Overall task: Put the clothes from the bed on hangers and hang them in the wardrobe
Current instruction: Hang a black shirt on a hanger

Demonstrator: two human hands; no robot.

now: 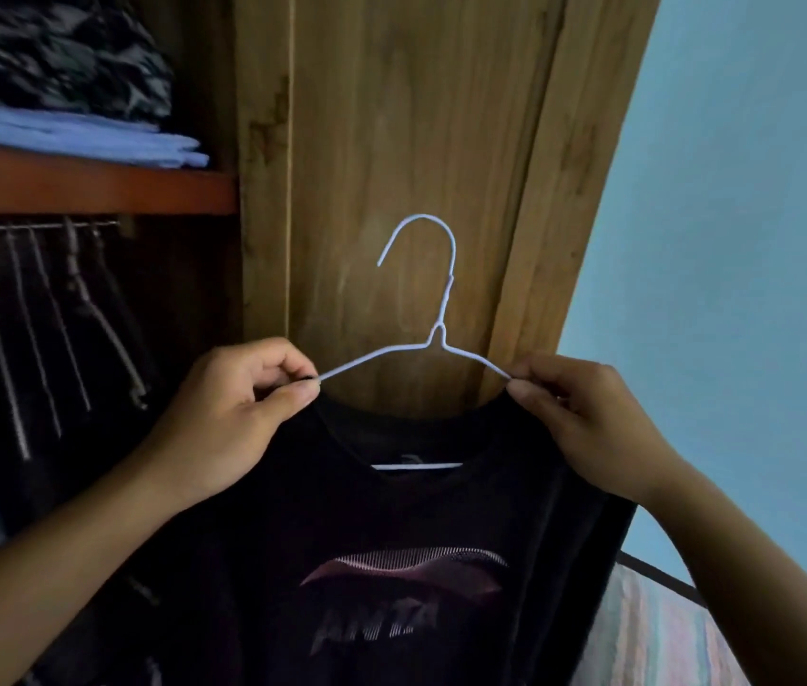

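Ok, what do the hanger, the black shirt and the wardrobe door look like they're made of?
Hanger: thin wire with a pale, matte coating, probably painted or plastic-coated metal; the neck is twisted wire. Black shirt: soft knit fabric that drapes and folds, with a printed chest logo. Wardrobe door: brown wood or wood-look veneer, grain visible; which one is unclear.

shirt (391,561) on hanger (433,309) | wardrobe door (391,116) behind | rail (30,228) left, under shelf (89,183)

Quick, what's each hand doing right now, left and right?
Left hand: pinches the black T-shirt at the white wire hanger, left shoulder.
Right hand: pinches them at the right shoulder.
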